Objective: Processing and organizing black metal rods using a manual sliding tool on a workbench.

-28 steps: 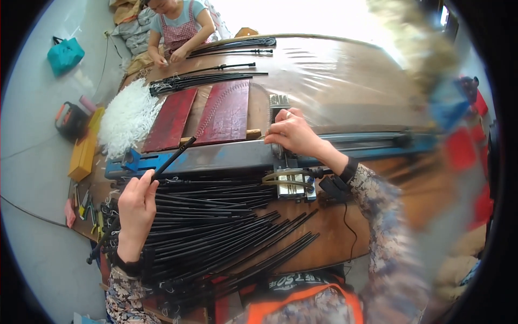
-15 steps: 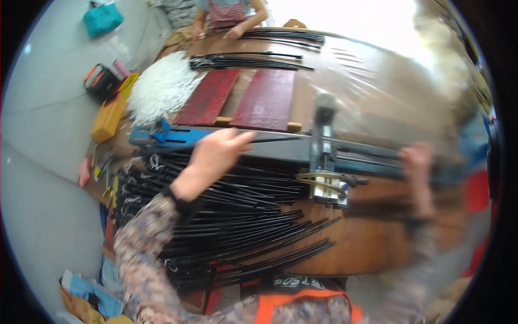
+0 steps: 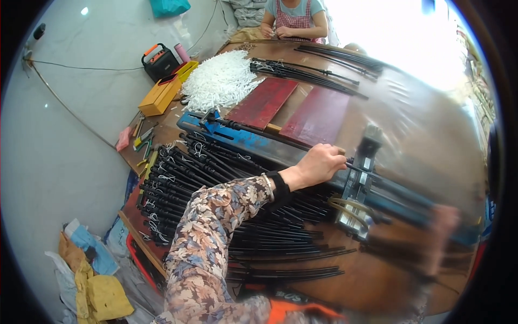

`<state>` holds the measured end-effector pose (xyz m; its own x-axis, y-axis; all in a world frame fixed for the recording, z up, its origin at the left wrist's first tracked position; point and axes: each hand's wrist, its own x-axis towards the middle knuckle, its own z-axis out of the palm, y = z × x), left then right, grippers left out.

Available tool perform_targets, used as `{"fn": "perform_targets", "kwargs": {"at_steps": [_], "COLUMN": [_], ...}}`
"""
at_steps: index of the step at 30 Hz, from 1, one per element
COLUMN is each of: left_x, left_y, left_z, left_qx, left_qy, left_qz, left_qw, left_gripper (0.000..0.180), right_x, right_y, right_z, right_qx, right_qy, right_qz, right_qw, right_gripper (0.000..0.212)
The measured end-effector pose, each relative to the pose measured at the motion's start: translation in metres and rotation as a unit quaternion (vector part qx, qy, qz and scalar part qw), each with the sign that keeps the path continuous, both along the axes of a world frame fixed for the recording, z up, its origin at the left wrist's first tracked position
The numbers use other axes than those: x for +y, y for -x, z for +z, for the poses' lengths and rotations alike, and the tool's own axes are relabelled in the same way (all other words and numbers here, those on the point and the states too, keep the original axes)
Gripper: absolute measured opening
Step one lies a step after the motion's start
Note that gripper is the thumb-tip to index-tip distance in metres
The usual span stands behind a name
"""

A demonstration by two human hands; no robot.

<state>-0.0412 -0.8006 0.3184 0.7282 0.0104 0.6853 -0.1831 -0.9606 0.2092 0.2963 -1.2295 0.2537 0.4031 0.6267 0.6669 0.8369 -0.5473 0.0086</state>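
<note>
My left hand (image 3: pixel 324 163) is closed around a thin black rod (image 3: pixel 253 129) that lies along a long blue metal jig (image 3: pixel 251 141). The rod's thicker end rests at a blue bracket (image 3: pixel 209 121) at the jig's left. Just right of my fingers, a metal clamp unit (image 3: pixel 357 186) with curved hoses sits across the jig. Beyond the clamp, my right hand (image 3: pixel 445 220) is smeared by motion above the jig's right part; its fingers do not read. Under and below my left forearm, many similar black rods (image 3: pixel 186 181) with white cord loops lie in a wide bundle.
A white heap of small pieces (image 3: pixel 216 81), a dark red board (image 3: pixel 261 102) and more rods (image 3: pixel 310 75) lie farther back. A yellow box (image 3: pixel 160 95) and hand tools (image 3: pixel 143 141) are at the left edge. Across the table sits a person in a checked apron (image 3: pixel 294 21).
The view has shifted, so the table sits farther right. My left hand has slid rightward along the jig to beside the clamp. A rod now lies across to the left bracket.
</note>
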Motion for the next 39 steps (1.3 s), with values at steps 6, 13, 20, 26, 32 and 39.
{"fn": "perform_targets", "kwargs": {"at_steps": [6, 13, 20, 26, 32, 39], "left_x": [-0.001, -0.003, -0.006, -0.003, 0.019, 0.072], "left_y": [-0.007, -0.005, -0.004, 0.001, -0.002, 0.065], "left_z": [0.009, 0.028, 0.021, 0.014, 0.028, 0.013], "left_qx": [0.08, 0.192, 0.185, 0.158, 0.081, 0.047], "left_qy": [-0.011, 0.006, 0.007, -0.039, -0.188, -0.257], "left_qz": [0.013, 0.077, 0.062, 0.063, 0.031, 0.216], "left_qw": [0.997, 0.978, 0.981, 0.985, 0.978, 0.941], "left_gripper": [0.022, 0.025, 0.025, 0.023, 0.019, 0.014], "right_x": [0.034, 0.072, 0.094, 0.109, 0.096, 0.083], "right_y": [0.09, 0.175, 0.19, 0.187, 0.196, 0.222], "right_z": [0.073, 0.071, 0.048, 0.027, 0.02, -0.018], "right_qx": [0.041, 0.008, 0.129, 0.322, 0.32, 0.194], "right_qy": [0.035, -0.016, -0.017, -0.076, 0.114, 0.021], "right_qz": [0.002, 0.159, 0.199, 0.267, 0.228, 0.237], "right_qw": [0.999, 0.987, 0.971, 0.905, 0.912, 0.952], "right_gripper": [0.02, 0.025, 0.03, 0.02, 0.067, 0.029]}}
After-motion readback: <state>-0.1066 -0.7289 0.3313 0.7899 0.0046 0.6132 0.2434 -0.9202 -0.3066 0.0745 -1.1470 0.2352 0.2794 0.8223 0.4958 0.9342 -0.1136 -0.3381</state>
